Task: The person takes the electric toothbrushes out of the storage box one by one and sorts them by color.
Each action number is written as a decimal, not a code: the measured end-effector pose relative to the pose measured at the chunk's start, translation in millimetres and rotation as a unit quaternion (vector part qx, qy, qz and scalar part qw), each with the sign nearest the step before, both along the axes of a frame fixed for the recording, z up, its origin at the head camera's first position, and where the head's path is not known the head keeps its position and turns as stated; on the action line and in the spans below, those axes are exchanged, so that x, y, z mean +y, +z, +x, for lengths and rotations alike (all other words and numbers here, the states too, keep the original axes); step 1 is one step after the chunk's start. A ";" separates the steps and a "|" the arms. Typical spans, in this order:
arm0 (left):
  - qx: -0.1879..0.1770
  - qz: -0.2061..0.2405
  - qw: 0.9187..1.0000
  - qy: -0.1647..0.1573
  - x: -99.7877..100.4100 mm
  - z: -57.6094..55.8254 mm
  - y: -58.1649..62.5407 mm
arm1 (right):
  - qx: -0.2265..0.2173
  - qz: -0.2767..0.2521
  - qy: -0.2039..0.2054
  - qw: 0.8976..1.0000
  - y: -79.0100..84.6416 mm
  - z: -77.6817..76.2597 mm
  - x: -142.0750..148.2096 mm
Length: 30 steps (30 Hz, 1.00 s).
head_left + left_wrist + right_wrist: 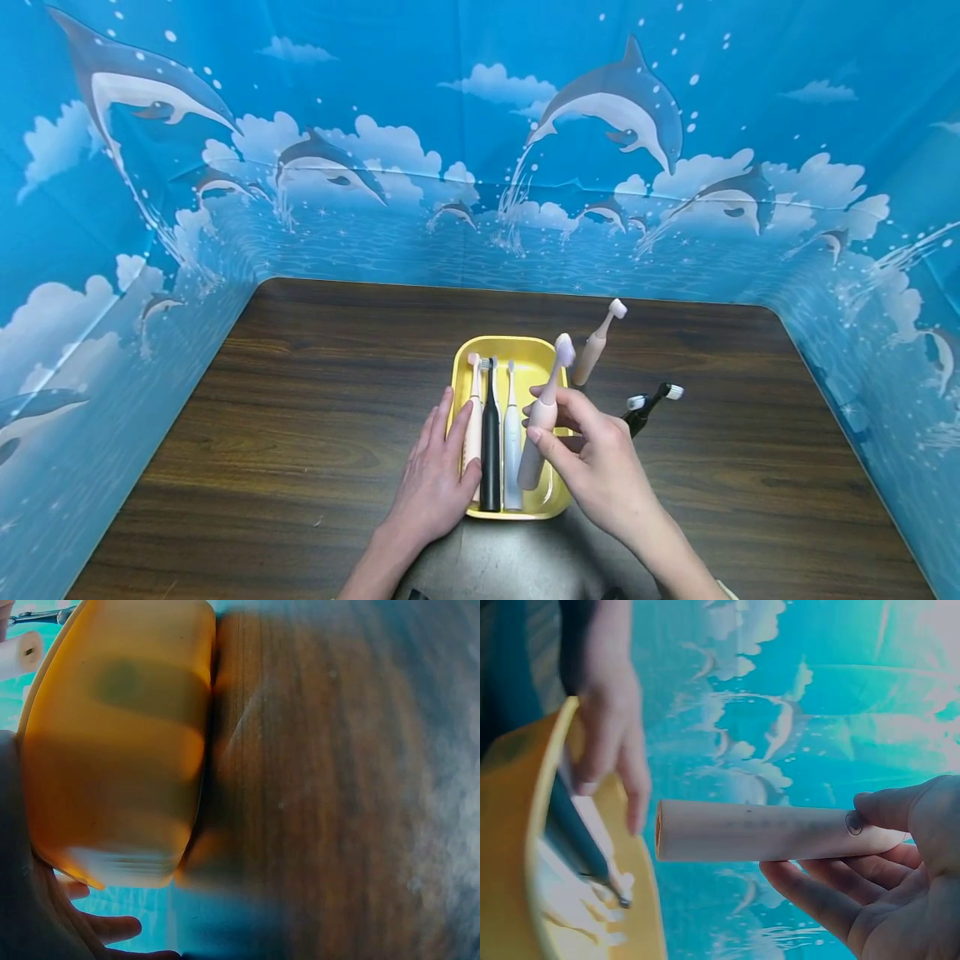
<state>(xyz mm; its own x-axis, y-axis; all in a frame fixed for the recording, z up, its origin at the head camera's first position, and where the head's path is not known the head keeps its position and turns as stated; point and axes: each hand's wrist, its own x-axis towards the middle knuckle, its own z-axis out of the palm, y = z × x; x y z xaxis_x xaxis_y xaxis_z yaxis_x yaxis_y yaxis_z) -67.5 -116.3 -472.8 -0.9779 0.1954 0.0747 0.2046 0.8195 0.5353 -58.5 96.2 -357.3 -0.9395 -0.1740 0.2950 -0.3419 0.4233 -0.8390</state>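
In the head view my right hand (600, 454) pinches an electric toothbrush (529, 467) with a pale lilac handle between thumb and fingers. It is tilted over the right side of a yellow tray (542, 354), its bristles pointing up and away. The right wrist view shows the handle's round base (660, 830) toward the tray. My left hand (433, 479) rests on the tray's left edge with fingers extended, its thumb over a pale pink toothbrush (472, 437). Beside that, a black toothbrush (491, 467) and a white toothbrush (512, 467) lie lengthwise in the tray.
Right of the tray, a pink-beige electric toothbrush (589, 360) leans upward. Near my right wrist a black toothbrush (654, 402) with white bristles is partly hidden, with another brush head (637, 402) beside it. A blue dolphin-print sheet (360, 233) borders the brown wooden table (285, 417).
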 end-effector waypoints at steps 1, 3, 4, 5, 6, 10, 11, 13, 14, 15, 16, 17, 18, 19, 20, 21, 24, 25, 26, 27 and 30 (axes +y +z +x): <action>0.001 0.001 1.000 0.000 0.0 0.0 0.2 | 0.011 0.001 0.000 1.000 2.8 -0.1 1.4; 0.003 0.003 1.000 -0.001 -0.2 0.2 0.6 | 0.034 0.001 -0.001 0.999 7.9 -1.6 4.3; 0.005 0.003 1.000 -0.001 -0.2 0.2 0.8 | 0.045 0.001 0.000 0.999 10.3 -2.9 5.8; 0.007 0.004 1.000 -0.001 -0.3 0.1 0.7 | 0.058 -0.003 0.001 0.998 12.6 -4.4 7.3; 0.008 0.005 1.000 -0.001 -0.4 0.1 0.6 | 0.069 -0.004 0.002 0.998 14.8 -6.2 8.8; 0.010 0.006 1.000 0.000 -0.6 0.1 0.5 | 0.097 -0.006 -0.001 0.995 22.6 -14.1 13.8; 0.009 0.005 1.000 0.000 -0.7 0.2 0.4 | 0.101 -0.008 -0.001 0.995 24.2 -15.8 14.7; 0.007 0.005 1.000 0.001 -0.7 0.3 0.5 | 0.102 -0.008 -0.002 0.995 27.0 -18.5 15.7; 0.006 0.005 1.000 0.001 -0.7 0.4 0.5 | 0.101 -0.007 -0.003 0.995 28.2 -19.5 15.9; 0.005 0.005 1.000 0.001 -0.7 0.6 0.4 | 0.100 -0.007 -0.002 0.995 29.3 -20.4 15.9; 0.005 0.004 1.000 0.001 -0.8 0.6 0.6 | 0.098 -0.010 -0.002 0.995 30.4 -21.2 15.6; 0.006 0.004 1.000 0.001 -0.9 0.6 1.0 | 0.097 -0.012 -0.001 0.995 31.3 -21.9 15.2; 0.006 0.004 1.000 0.001 -0.9 0.7 1.3 | 0.096 -0.013 0.000 0.995 32.0 -22.5 14.7; 0.006 0.005 1.000 0.001 -0.9 0.7 1.5 | 0.095 -0.015 0.001 0.995 32.4 -23.0 14.2; 0.006 0.004 1.000 0.001 -0.9 0.8 1.6 | 0.095 -0.018 0.002 0.995 32.8 -23.5 13.7; 0.007 0.004 1.000 0.000 -0.7 0.8 1.7 | 0.095 -0.019 0.002 0.995 32.9 -24.0 13.3; 0.009 0.006 1.000 0.000 -0.7 0.7 1.5 | 0.098 -0.021 0.003 0.995 33.6 -25.6 12.6; 0.011 0.006 1.000 0.000 -0.7 0.6 1.1 | 0.099 -0.020 0.003 0.995 34.0 -26.1 12.6; 0.012 0.005 1.000 0.000 -0.6 0.6 0.7 | 0.099 -0.017 0.001 0.995 34.5 -26.5 12.7; 0.012 0.006 1.000 0.001 -0.6 0.7 0.5 | 0.100 -0.015 0.000 0.995 34.9 -27.0 12.9; 0.009 0.004 1.000 0.002 -0.6 1.3 -0.7 | 0.099 -0.009 -0.002 0.995 37.0 -28.4 14.1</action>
